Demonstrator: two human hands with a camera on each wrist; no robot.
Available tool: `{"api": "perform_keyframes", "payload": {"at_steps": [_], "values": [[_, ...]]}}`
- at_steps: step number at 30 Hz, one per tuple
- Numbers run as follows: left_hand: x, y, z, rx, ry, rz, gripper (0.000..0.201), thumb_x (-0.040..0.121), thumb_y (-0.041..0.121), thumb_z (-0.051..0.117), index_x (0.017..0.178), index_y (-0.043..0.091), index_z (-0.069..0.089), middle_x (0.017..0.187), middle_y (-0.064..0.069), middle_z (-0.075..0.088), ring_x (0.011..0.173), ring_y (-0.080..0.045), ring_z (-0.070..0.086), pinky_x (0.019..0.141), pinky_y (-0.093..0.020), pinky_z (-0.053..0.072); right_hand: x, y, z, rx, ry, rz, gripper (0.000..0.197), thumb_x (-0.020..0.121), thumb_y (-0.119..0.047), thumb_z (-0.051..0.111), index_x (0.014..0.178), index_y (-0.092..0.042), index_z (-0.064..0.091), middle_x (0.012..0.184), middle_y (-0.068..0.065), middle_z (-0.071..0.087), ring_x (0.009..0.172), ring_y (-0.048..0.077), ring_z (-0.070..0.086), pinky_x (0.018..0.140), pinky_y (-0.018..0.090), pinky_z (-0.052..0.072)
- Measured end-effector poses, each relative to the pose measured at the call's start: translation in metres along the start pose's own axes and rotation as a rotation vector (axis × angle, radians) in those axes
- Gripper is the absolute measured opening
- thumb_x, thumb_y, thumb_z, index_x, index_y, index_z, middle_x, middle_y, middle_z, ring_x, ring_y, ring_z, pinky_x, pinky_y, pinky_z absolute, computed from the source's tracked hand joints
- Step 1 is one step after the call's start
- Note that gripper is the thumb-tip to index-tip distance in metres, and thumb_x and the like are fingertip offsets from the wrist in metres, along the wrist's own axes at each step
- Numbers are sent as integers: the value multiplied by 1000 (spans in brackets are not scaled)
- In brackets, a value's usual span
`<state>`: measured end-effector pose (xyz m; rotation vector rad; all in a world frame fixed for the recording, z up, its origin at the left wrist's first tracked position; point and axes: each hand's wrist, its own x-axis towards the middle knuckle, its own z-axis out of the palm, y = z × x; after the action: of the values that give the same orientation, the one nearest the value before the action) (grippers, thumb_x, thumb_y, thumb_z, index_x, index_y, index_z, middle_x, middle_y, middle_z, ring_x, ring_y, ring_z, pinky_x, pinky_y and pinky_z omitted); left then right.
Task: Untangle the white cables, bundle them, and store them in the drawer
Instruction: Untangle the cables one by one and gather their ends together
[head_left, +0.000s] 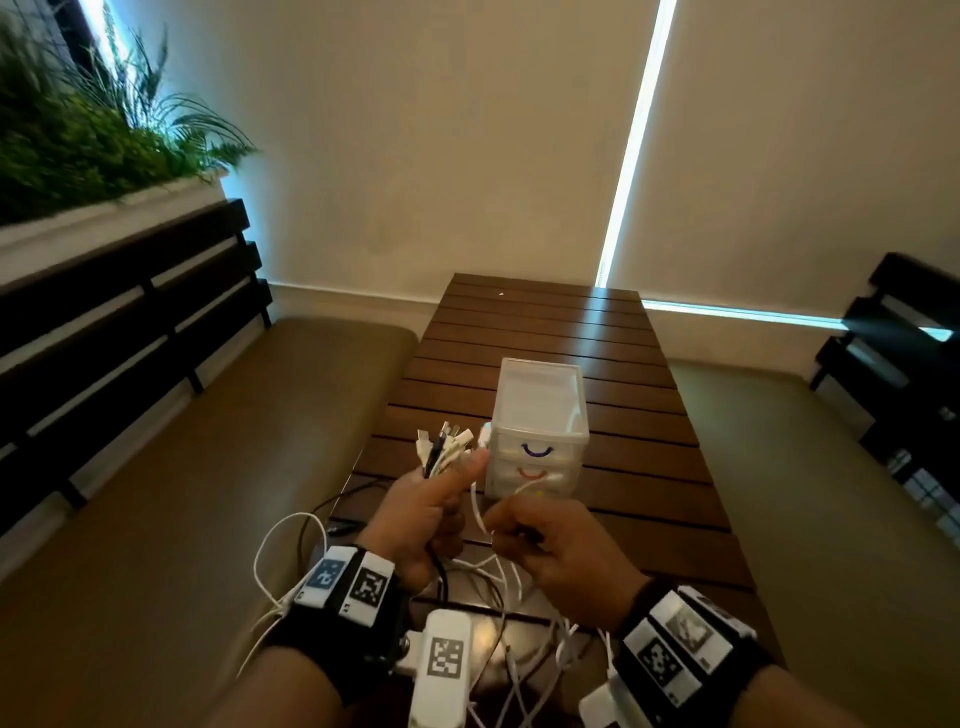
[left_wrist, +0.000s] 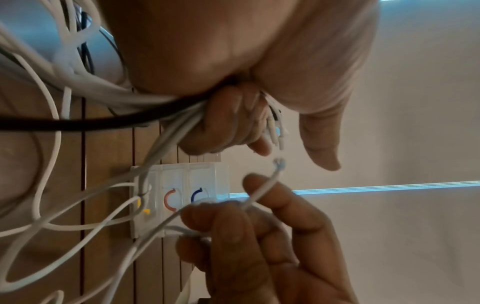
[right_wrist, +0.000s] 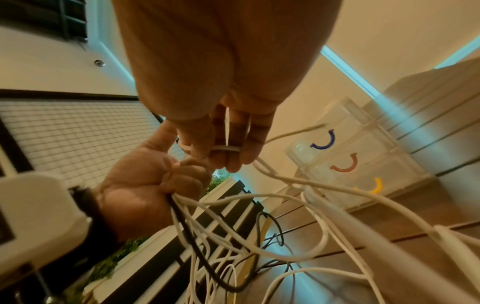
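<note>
My left hand (head_left: 426, 499) grips a bunch of white cables (head_left: 447, 444) with one black cable among them; their plug ends fan out above the fist. In the left wrist view the left hand (left_wrist: 233, 123) has its fingers curled round the strands. My right hand (head_left: 540, 530) pinches a single white cable (left_wrist: 262, 189) just right of the left fist, its plug end pointing up towards the bunch. The right hand (right_wrist: 223, 148) has that cable looped across its fingers. Loose white cables (head_left: 498, 587) hang tangled below both hands. A clear small drawer unit (head_left: 540, 415) stands just behind, all drawers closed.
The drawer unit stands on a dark slatted wooden table (head_left: 545, 332). A padded bench (head_left: 182, 467) runs along the left with a slatted backrest and a planter (head_left: 93, 156) above. Another bench (head_left: 831, 467) lies to the right. A black cable (head_left: 353, 493) trails off the table's left edge.
</note>
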<state>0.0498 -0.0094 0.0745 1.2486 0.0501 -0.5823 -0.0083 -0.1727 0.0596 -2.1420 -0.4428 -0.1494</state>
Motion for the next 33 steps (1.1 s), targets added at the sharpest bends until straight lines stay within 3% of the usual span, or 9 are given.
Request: {"api": "perform_keyframes", "payload": {"at_steps": [3, 5, 9, 13, 20, 22, 26, 30, 33], "values": [[-9, 6, 7, -5, -8, 39, 15, 80, 22, 73, 68, 15, 66, 50, -1, 55, 38, -16, 50, 42, -19, 34, -2, -6, 1, -56, -43, -86, 11, 86, -9, 65, 95, -13, 71, 81, -40, 58, 80, -14, 57, 72, 3, 40], [-12, 9, 13, 17, -9, 51, 23, 91, 15, 61, 68, 12, 60, 43, -1, 55, 32, -13, 52, 34, -17, 39, -2, -9, 1, -79, -80, -102, 13, 85, -8, 66, 96, -13, 71, 81, -43, 56, 79, -16, 55, 71, 2, 38], [-17, 6, 18, -17, 53, 53, 40, 94, 28, 58, 56, 15, 57, 44, 2, 50, 33, -12, 47, 35, -18, 37, 0, -9, 6, -18, -134, -63, 12, 87, -10, 65, 93, -20, 67, 85, -27, 61, 83, -5, 60, 76, 12, 46], [-17, 2, 15, -35, 53, 79, 37, 91, 30, 61, 59, 15, 48, 47, 0, 33, 36, -12, 33, 38, -21, 30, 3, -6, 12, -103, -210, 7, 7, 91, -29, 61, 91, -28, 54, 87, -14, 62, 80, 6, 59, 75, 29, 51], [-25, 30, -5, -260, -4, 206, 37, 92, 36, 56, 62, 20, 42, 46, 4, 25, 39, -11, 30, 50, -28, 37, 14, 13, 2, -87, -272, 210, 17, 94, -19, 59, 78, -20, 54, 74, -6, 58, 65, 0, 54, 67, 22, 47], [-33, 43, -10, -131, -1, 252, 42, 91, 40, 55, 57, 20, 41, 45, 4, 27, 35, -10, 28, 40, -23, 33, 16, 11, -1, -40, -317, 254, 15, 95, -19, 58, 80, -16, 60, 74, -6, 61, 66, -3, 57, 69, 18, 48], [-41, 56, -8, 291, 140, 425, 42, 86, 49, 54, 56, 22, 43, 46, 4, 30, 36, -10, 24, 38, -21, 22, 30, -5, -4, -182, -429, 268, 8, 89, -25, 63, 81, -22, 60, 78, -6, 60, 78, 11, 57, 77, 30, 48], [-35, 56, -5, 320, 306, 501, 50, 92, 47, 55, 50, 22, 39, 43, 7, 30, 33, -8, 26, 40, -22, 25, 39, -17, -8, -410, -212, 204, 9, 86, -29, 63, 80, -27, 56, 73, -12, 52, 85, 15, 51, 89, 39, 40], [-32, 57, -2, 266, 330, 506, 53, 92, 46, 56, 48, 23, 40, 43, 7, 31, 34, -9, 26, 41, -22, 25, 39, -17, -10, -536, -196, 209, 7, 85, -31, 61, 82, -26, 58, 79, -10, 55, 92, 15, 47, 98, 43, 28]]}}
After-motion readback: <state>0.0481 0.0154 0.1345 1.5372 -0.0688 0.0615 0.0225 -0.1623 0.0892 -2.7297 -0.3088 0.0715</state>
